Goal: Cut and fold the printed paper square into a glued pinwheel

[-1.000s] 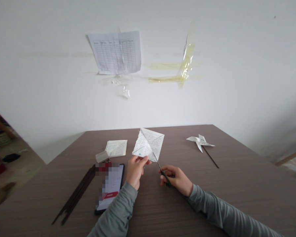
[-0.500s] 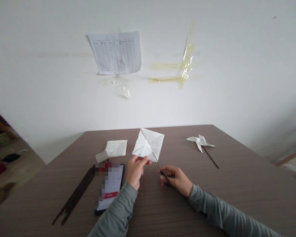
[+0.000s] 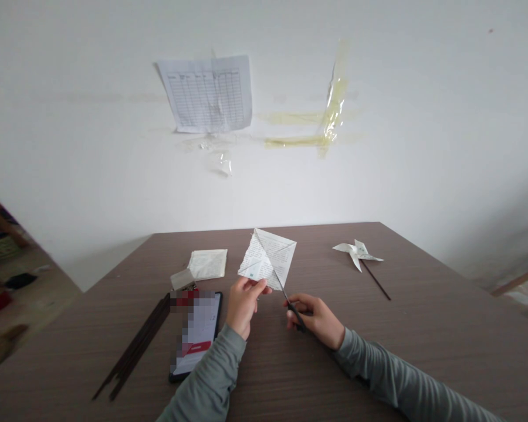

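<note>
My left hand (image 3: 245,302) pinches the lower edge of a square of printed paper (image 3: 266,255), held up above the table. Diagonal crease lines cross the sheet, and its left edge is ragged. Black-handled scissors (image 3: 295,316) are gripped in my right hand (image 3: 319,321). Their blades reach up and left to the paper's lower right corner, along a diagonal. Whether the blades are apart is too small to make out. Over to the right lies a paper pinwheel (image 3: 356,253) on a thin dark stick.
On the left of the brown table (image 3: 405,363) are a stack of paper squares (image 3: 208,264), a small clear box (image 3: 182,280), a bundle of dark sticks (image 3: 134,349) and a phone (image 3: 200,334). Behind stands a white wall with a taped printed sheet (image 3: 209,94).
The paper has shifted slightly to the right and tilted a little. My right hand's fingers have drawn somewhat closer together on the scissors.
</note>
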### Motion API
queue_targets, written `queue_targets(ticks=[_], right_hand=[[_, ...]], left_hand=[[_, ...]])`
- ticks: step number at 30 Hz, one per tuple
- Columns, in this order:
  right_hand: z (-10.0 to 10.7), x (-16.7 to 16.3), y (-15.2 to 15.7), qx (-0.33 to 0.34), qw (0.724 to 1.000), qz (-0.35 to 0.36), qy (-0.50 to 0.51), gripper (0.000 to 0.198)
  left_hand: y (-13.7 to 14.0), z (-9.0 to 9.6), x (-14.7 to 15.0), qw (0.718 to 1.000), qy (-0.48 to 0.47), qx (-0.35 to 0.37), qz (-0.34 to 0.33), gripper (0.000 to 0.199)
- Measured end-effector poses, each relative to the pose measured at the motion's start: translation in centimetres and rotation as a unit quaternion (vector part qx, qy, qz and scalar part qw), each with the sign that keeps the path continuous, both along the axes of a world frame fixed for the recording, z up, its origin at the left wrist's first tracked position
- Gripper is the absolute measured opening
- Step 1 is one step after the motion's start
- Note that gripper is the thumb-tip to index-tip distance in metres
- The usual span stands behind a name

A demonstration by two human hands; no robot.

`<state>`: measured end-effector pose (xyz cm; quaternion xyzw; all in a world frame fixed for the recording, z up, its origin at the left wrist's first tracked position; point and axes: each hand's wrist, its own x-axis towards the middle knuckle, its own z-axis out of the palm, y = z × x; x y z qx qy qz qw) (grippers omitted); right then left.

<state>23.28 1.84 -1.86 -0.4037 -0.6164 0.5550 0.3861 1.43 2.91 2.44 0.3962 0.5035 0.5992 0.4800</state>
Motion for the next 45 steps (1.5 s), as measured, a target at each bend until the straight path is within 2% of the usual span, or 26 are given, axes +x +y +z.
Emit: queue_targets(ticks=[5,20,29,35,45], right_hand=[[-0.2,0.0,0.0,0.006,1.0,0.001,0.0,0.071],[1.1,-0.1,-0.6,-0.006,1.0,-0.006,-0.016,0.071],[-0.3,0.2,0.0,0.008,1.0,-0.006,-0.002,0.078],[-0.9,0.1,0.4,0.007,1.0,-0.01,0.002,0.073],[0.3,0.1,-0.2,0.004,1.0,-0.017,-0.003,0.065]], left_hand=[[0.0,0.0,0.1,1.0,0.005,-0.001,0.003,0.032],[0.1,-0.3,0.0,1.0,0.009,-0.001,-0.005,0.031],[0.0,0.0,0.1,1.0,0.004,-0.003,-0.004,0.029],[0.1,-0.1,0.3,1.0,0.009,-0.004,-0.003,0.031],[0.1,-0.2,0.2,1.0,0.007,-0.004,-0.004,0.037]])
